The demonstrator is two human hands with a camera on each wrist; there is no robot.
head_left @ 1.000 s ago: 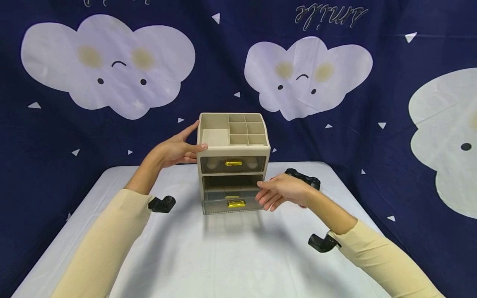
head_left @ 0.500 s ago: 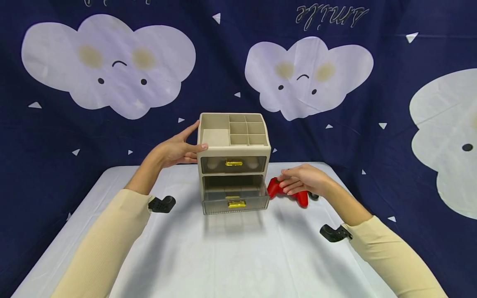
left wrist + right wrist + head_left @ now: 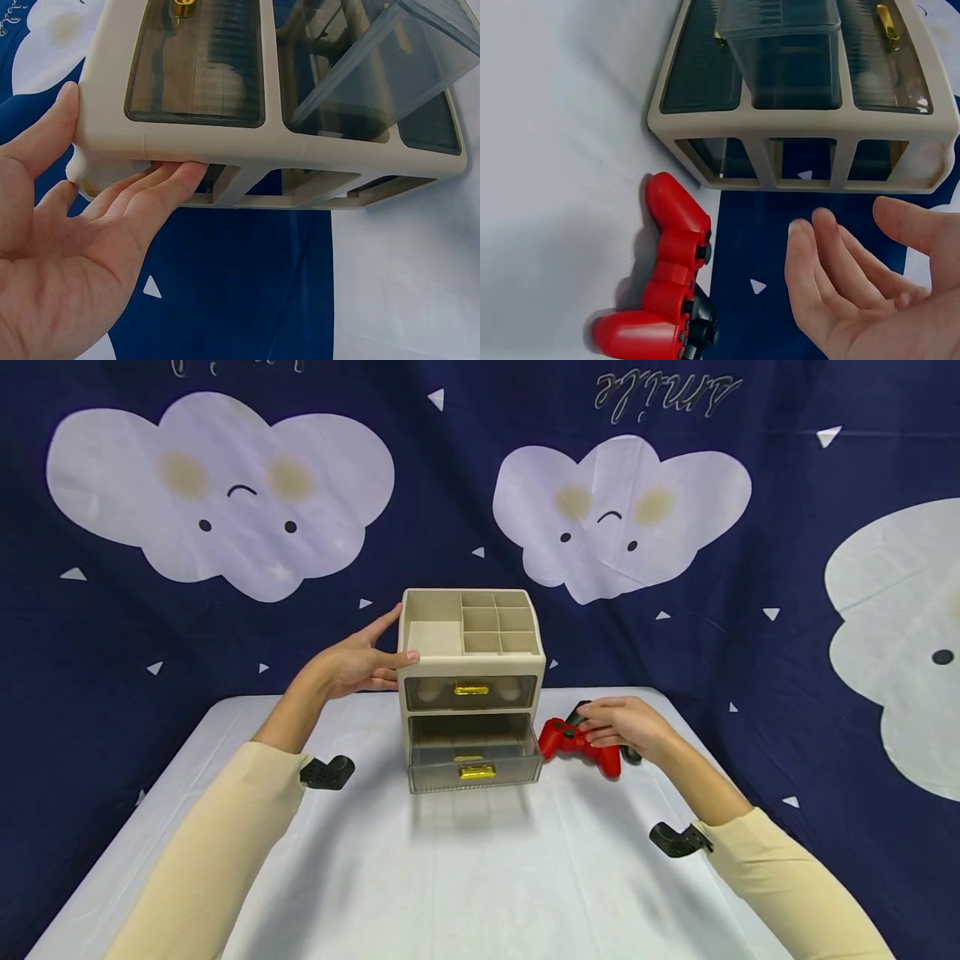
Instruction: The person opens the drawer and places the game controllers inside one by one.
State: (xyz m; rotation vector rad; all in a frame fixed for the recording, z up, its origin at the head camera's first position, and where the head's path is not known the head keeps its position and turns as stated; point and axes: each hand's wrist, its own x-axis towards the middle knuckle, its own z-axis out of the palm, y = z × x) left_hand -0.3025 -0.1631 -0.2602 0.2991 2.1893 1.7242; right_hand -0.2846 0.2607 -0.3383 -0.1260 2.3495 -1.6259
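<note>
A cream desktop organizer [image 3: 468,664] with top compartments stands on the white-covered table. Its lower clear drawer [image 3: 438,775] is pulled out, while the upper drawer [image 3: 435,695] is in. My left hand [image 3: 347,664] holds the organizer's left side, thumb over the top front edge and the other fingers along the side wall. My right hand [image 3: 630,722] hovers over a red game controller [image 3: 553,741] with fingers loosely bent and nothing between them. Behind the red one lies a black game controller [image 3: 576,715], mostly hidden by that hand and the red controller.
The white table [image 3: 480,877] reaches back to a dark blue cloth backdrop [image 3: 442,527] with cloud prints. Gold handles sit on the drawer fronts, including the lower handle [image 3: 477,772], which juts toward me.
My right hand has left the pulled-out lower drawer and moved right and back, over the red controller, uncovering most of it. The left hand stays on the organizer.
</note>
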